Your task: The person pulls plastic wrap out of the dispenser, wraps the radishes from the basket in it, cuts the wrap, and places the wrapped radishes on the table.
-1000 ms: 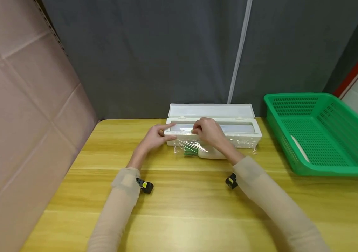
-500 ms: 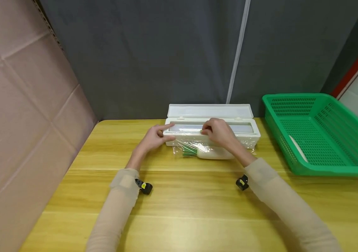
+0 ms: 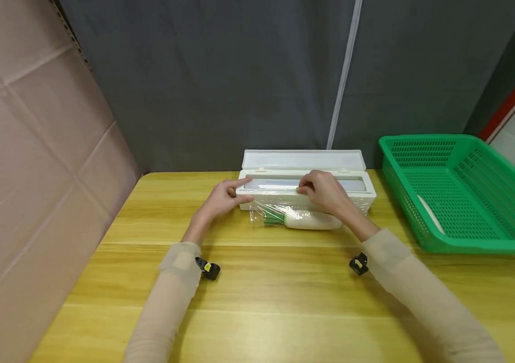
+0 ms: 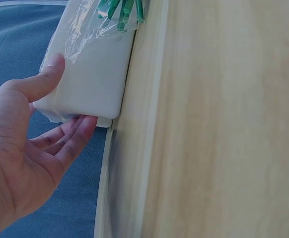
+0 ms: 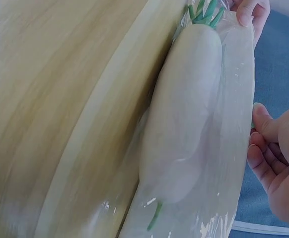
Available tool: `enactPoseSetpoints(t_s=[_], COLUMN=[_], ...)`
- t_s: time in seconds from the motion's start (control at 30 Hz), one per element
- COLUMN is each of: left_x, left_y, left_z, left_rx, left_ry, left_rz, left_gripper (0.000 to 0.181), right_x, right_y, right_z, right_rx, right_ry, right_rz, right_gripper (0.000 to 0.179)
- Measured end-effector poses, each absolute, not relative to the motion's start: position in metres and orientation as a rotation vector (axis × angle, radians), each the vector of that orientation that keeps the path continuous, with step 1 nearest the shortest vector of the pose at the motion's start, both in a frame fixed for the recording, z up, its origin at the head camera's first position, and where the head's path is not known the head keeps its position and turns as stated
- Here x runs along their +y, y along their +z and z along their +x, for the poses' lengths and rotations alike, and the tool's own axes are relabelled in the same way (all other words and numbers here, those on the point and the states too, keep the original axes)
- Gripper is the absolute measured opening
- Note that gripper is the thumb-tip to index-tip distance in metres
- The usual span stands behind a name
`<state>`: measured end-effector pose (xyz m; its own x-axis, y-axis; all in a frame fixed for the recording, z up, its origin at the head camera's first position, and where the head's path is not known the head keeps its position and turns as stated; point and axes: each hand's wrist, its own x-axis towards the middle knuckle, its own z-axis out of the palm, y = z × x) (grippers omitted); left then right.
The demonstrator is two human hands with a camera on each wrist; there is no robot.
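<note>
A white cling film dispenser box (image 3: 364,201) stands at the table's far edge with its lid tipped back. My left hand (image 3: 222,197) grips the box's left end; in the left wrist view the thumb lies on one face and the fingers curl at the end. My right hand (image 3: 327,194) pinches a small green slider (image 5: 252,125) on the box's front top edge. Clear cling film (image 3: 259,214) hangs from the box over a white radish (image 3: 312,220) with cut green stems (image 3: 274,218). The radish lies along the box's front.
At the right stands a green perforated basket (image 3: 475,245) with a slim white object (image 3: 431,214) in it. A dark grey curtain (image 3: 239,85) hangs behind the wooden table (image 3: 257,302). Pink cloth (image 3: 49,151) covers the left side.
My right hand has slid rightward along the box's front top edge, uncovering more of the radish to view. The left hand has stayed on the box's left end.
</note>
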<state>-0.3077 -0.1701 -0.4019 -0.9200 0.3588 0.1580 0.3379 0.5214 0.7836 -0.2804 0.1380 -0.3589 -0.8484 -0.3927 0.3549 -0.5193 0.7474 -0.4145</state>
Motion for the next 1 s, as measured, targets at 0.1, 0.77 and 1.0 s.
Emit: enactPoseSetpoints(t_s=[0.1, 0.77, 1.0], left_x=[-0.17, -0.168, -0.169], left_y=[-0.401, -0.402, -0.403], left_z=[-0.307, -0.307, -0.308], left_rx=[2.716, 2.736, 2.734], left_ry=[1.393, 1.385, 1.388], left_rz=[0.618, 0.636, 0.633], left_gripper=[0.057, 0.057, 0.057], right_x=[0.141, 0.165, 0.182], right_y=[-0.36, -0.36, -0.363], right_z=[-0.28, -0.279, -0.277], right_rx=[-2.698, -2.688, -2.66], right_ry=[0.746, 0.719, 0.701], right_rz=[0.718, 0.72, 0.677], right_gripper=[0.01, 0.008, 0.007])
